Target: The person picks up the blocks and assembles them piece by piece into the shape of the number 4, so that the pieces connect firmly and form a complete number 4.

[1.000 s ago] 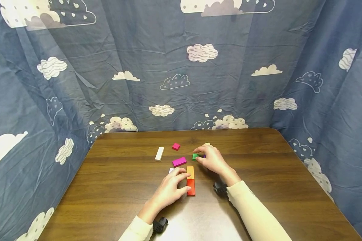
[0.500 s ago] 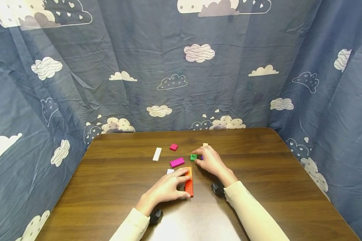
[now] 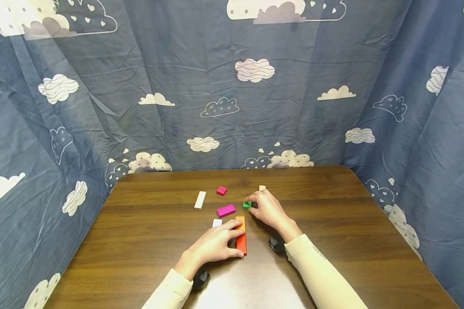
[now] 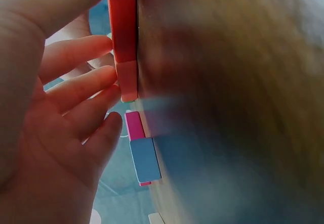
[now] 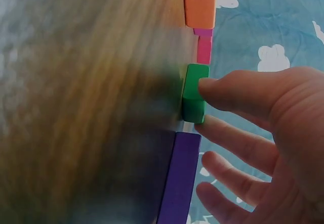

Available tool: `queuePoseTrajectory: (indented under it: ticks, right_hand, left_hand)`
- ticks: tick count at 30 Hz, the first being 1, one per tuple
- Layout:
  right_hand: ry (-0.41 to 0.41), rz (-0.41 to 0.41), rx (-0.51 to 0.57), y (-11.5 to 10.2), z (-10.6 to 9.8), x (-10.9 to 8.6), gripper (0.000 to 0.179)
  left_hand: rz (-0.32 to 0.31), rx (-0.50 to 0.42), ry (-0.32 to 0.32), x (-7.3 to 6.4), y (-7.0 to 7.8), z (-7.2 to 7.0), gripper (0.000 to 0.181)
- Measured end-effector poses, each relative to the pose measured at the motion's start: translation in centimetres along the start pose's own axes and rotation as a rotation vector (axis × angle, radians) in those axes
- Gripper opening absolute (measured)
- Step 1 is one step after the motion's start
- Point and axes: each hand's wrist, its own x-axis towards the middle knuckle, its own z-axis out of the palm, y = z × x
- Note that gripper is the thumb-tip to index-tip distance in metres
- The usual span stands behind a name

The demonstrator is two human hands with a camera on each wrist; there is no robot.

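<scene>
My left hand [image 3: 215,242] lies over an orange block [image 3: 240,221] and a red block [image 3: 241,245] standing end to end in a row. Its fairly straight fingertips touch their tops, and the thumb rests by the near end of the red one. Beyond, my right hand [image 3: 270,209] pinches a small green block [image 5: 195,95] on the table between thumb and index finger; its other fingers are spread. A purple block [image 5: 179,178] lies just beside the green one, mostly hidden under that hand in the head view.
A magenta block [image 3: 226,210], a crimson block [image 3: 221,190], a long white block [image 3: 200,200] and a pale bluish block [image 3: 217,223] lie left of the right hand. A cream block [image 3: 262,187] sits behind it. The wooden table [image 3: 139,240] ends at a cloud-patterned curtain [image 3: 170,120].
My left hand has come down onto the orange and red blocks, its thumb shifting to the red one's near end. My right thumb and index finger have closed on the green block.
</scene>
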Motion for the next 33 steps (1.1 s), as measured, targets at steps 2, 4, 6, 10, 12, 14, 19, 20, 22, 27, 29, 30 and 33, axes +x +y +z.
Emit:
queuePoseTrajectory:
  ticks: [2, 4, 6, 10, 12, 14, 19, 20, 22, 27, 29, 30, 33]
  right_hand:
    - [-0.001, 0.003, -0.004, 0.0, 0.0, 0.0, 0.027]
    - [-0.002, 0.006, -0.013, 0.0, 0.1, 0.1, 0.026]
    - [-0.001, 0.004, -0.023, 0.0, 0.2, 0.1, 0.025]
    - [0.003, 0.002, -0.042, 0.1, 0.4, 0.2, 0.023]
    - [-0.001, 0.007, -0.05, 0.2, 0.4, 0.3, 0.022]
    - [-0.004, 0.015, -0.058, 0.2, 0.4, 0.4, 0.022]
    - [-0.005, 0.028, -0.051, 0.1, 0.3, 0.6, 0.023]
    - [-0.005, 0.027, -0.046, 0.2, 0.3, 0.7, 0.023]
    - [-0.007, 0.023, -0.041, 0.2, 0.2, 0.7, 0.025]
    - [-0.022, 0.005, -0.046, 0.1, 0.1, 0.8, 0.029]
    - [-0.026, 0.003, -0.047, -0.1, 0.0, 0.7, 0.029]
    - [-0.026, 0.002, -0.044, -0.2, -0.1, 0.7, 0.03]
    - [-0.022, -0.007, -0.03, -0.4, -0.3, 0.7, 0.031]
  left_hand:
    - [0.007, 0.004, 0.012, 0.0, 0.0, 0.0, 0.065]
    - [0.015, 0.01, 0.026, -0.1, 0.1, 0.1, 0.064]
    - [0.016, 0.015, 0.031, -0.1, 0.1, 0.1, 0.064]
    - [-0.006, 0.015, 0.019, -0.1, 0.3, 0.1, 0.064]
    - [-0.014, 0.02, 0.02, -0.1, 0.4, 0.1, 0.064]
    - [-0.013, 0.036, 0.028, 0.1, 0.5, 0.2, 0.064]
    - [-0.01, 0.077, 0.038, 0.3, 0.7, 0.2, 0.062]
    - [-0.011, 0.08, 0.039, 0.4, 0.7, 0.2, 0.061]
    - [-0.014, 0.084, 0.039, 0.5, 0.8, 0.1, 0.06]
    - [-0.009, 0.091, 0.04, 0.8, 0.9, -0.1, 0.058]
    - [-0.011, 0.097, 0.036, 0.8, 1.0, -0.1, 0.056]
    - [-0.014, 0.102, 0.033, 0.8, 1.0, -0.1, 0.056]
    - [-0.022, 0.108, 0.023, 0.9, 1.1, -0.2, 0.054]
